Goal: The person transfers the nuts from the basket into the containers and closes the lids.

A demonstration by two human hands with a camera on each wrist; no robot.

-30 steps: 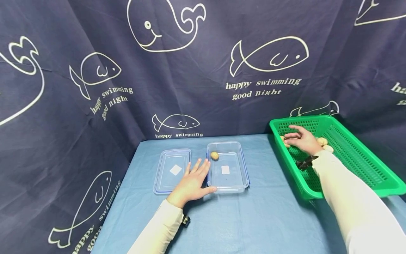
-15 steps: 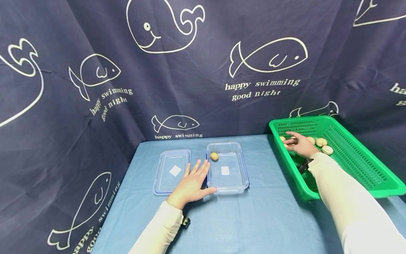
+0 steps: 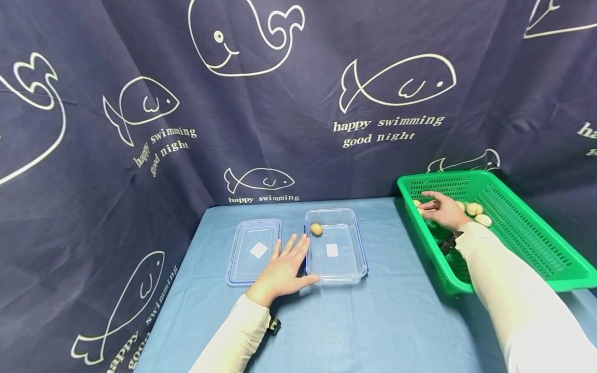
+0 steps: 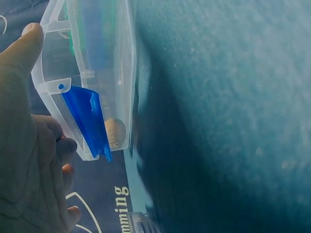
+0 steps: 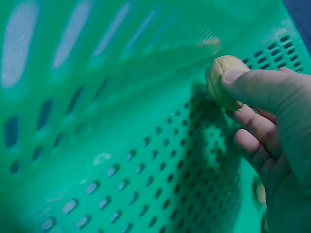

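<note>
Lid [image 3: 253, 250] off, lying far left of box [image 3: 337, 267]. Left hand [image 3: 281, 269] flat, fingers relaxed, steadying box. One nut [image 3: 316, 229] in box; several left in basket [image 3: 522, 243], far right. Right hand [image 3: 445, 211] pinches walnut [image 5: 222, 80] inside basket, judged not yet lifted. Right wrist view alone shows pinch; left wrist view shows blue clip [image 4: 87, 116].

Even, bright overhead light; soft shadows on the tabletop [image 3: 373, 321]. Head view bends at the edges. Wrist views blurred up close.
</note>
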